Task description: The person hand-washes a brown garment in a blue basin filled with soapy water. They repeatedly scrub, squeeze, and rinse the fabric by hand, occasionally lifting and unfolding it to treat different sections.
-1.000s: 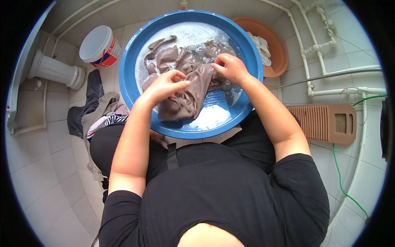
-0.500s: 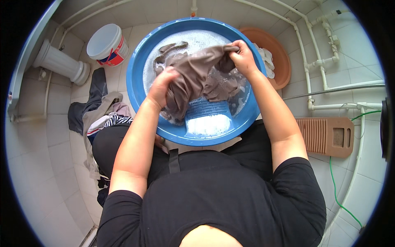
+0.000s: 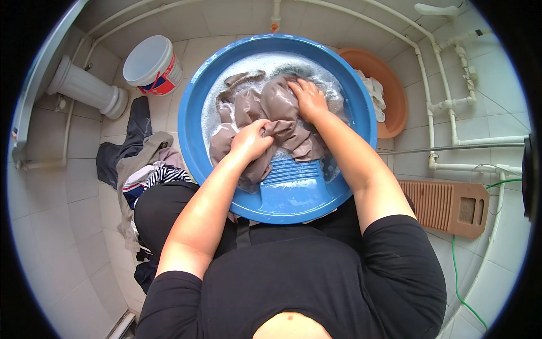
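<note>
A wet brown-grey garment (image 3: 279, 104) lies bunched in soapy water inside a large round blue basin (image 3: 192, 130). My left hand (image 3: 252, 141) is closed on a fold of the cloth near the middle of the basin. Further back and to the right, my right hand (image 3: 309, 100) rests on the garment with its fingers stretched out over the fabric. A ribbed blue washboard (image 3: 293, 181) is at the basin's near side, with the cloth's lower edge just above its ridges. White suds (image 3: 276, 59) float around the garment, and its submerged parts are hidden.
A white bucket (image 3: 148, 59) stands at the back left beside a white pillar (image 3: 84, 87). Heaped clothes (image 3: 138, 147) lie on the floor at left. To the right are an orange-brown basin (image 3: 398, 107) with white cloth (image 3: 374, 93), a brown washboard (image 3: 435, 203) and white pipes (image 3: 426, 85).
The garment, held up and stretched half a second ago, is now lowered and bunched in the water. My right hand has come down leftward and opened; my left has moved right and nearer me.
</note>
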`<state>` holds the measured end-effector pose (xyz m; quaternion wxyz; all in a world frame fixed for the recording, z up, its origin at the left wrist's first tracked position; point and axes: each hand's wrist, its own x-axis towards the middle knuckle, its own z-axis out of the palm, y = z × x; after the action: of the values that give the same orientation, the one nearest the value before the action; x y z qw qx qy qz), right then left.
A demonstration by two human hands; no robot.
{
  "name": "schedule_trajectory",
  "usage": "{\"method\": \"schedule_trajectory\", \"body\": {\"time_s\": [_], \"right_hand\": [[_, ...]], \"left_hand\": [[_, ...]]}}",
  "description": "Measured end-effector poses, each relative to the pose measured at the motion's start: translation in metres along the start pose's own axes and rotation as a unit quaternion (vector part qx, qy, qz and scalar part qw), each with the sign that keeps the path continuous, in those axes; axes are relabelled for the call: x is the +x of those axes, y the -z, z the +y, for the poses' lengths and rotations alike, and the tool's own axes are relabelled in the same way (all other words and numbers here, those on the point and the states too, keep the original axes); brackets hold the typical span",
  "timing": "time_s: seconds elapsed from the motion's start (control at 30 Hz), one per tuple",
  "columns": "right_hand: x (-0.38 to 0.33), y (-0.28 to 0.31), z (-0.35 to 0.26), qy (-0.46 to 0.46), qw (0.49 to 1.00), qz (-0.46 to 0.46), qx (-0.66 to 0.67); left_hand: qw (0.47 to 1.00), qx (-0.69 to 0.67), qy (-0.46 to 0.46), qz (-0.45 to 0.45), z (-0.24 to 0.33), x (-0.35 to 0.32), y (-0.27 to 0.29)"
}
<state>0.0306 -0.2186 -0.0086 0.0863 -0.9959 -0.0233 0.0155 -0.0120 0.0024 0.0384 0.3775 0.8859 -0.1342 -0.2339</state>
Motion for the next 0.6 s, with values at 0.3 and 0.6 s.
{"method": "schedule_trajectory", "body": {"time_s": [0.3, 0.6], "right_hand": [[0.021, -0.069, 0.059, -0.153, 0.976, -0.135, 0.076], [-0.031, 0.033, -0.043, 0.109, 0.886, 0.199, 0.404]], "left_hand": [[0.933, -0.308, 0.168, 0.083, -0.048, 0.031, -0.012], [0.619, -0.783, 0.051, -0.041, 0.009, -0.001, 0.012]]}}
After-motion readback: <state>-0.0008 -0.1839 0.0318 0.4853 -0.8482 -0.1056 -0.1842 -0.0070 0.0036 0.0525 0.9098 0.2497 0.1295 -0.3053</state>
